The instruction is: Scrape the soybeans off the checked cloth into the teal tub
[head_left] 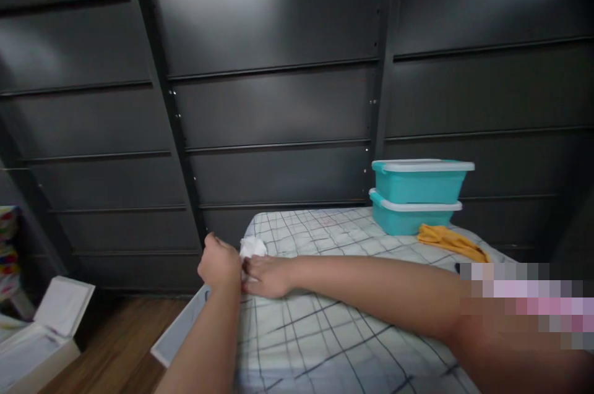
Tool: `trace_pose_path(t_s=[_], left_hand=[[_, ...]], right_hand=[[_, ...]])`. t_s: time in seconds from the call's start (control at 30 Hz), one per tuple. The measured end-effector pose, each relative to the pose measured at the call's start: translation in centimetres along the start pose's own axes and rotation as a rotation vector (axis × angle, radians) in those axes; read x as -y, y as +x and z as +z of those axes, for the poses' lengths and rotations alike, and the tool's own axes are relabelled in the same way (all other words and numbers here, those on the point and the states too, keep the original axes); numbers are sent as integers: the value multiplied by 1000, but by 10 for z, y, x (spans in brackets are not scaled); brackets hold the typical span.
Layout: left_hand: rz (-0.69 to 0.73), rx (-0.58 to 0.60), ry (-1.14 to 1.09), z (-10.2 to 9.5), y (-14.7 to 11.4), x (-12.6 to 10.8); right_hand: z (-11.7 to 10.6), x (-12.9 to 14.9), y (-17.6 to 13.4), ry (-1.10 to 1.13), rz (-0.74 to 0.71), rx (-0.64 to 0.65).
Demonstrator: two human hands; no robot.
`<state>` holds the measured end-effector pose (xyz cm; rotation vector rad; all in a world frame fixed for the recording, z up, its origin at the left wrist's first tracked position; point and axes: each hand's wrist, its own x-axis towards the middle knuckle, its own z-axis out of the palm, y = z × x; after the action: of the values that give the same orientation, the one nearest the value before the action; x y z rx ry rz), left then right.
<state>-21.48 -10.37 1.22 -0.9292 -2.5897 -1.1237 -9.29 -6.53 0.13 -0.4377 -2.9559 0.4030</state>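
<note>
At the left edge of a bed or table covered with a white checked sheet (320, 332), both my hands are close together. My left hand (221, 263) is closed like a fist just off that edge, and whatever its fingers hold is hidden behind it. My right hand (270, 276) reaches in from the right, low over the sheet, with its fingers bent onto a crumpled white cloth (253, 247). Part of that cloth sticks up behind the fingers; the rest is covered by my hands.
Two stacked turquoise boxes (420, 187) with white lids stand at the back right. A yellow cloth (450, 242) lies before them. Below the left edge is a white open box (179, 332); another white box (41, 357) sits on the wooden floor (120, 332). Dark panels (278, 109) rise behind.
</note>
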Motion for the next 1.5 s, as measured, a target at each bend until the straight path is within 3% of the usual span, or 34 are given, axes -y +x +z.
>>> trace_pose_path(t_s=[0.07,0.17,0.27,0.33,0.43,0.5,0.57,0.63,0.87,0.97,1.07,1.17,1.27,1.37,1.43,1.5], left_hand=[[18,5,23,1,-2,0],[100,60,81,4,-3,-2],[310,286,169,11,0,-4],[421,413,233,16,5,-4],[468,435,268,22,11,-4],[462,436,272,25,13,-4],[455,442,274,28,15,-3],[460,441,273,29,15,-3],[486,430,250,24,13,-3],[465,419,254,21,11,-4],[486,410,262,18,12,-4],[502,418,279,17,13,-5],[509,445,292,16,13,-5],[525,372,293,13,8,-7],[642,186,305,7,3,-11],[749,92,350,-4,-3,-22]], right_hand=[[-5,22,-51,18,16,125],[-4,52,-123,84,-113,134],[2,58,-195,113,-136,107],[2,49,-245,84,16,86],[-7,30,-316,0,390,12],[-17,17,-347,-39,610,-5],[-27,1,-354,-37,747,-2],[-35,-22,-336,-7,826,-3],[-54,-115,-195,-54,996,-116],[-55,-117,-148,-39,928,-141],[-40,-84,-132,-8,604,-85],[-22,-29,-156,11,185,-12],[-22,26,-212,25,23,68],[-52,62,-280,59,12,153],[-84,69,-319,-17,177,21],[-113,58,-346,-145,374,-158]])
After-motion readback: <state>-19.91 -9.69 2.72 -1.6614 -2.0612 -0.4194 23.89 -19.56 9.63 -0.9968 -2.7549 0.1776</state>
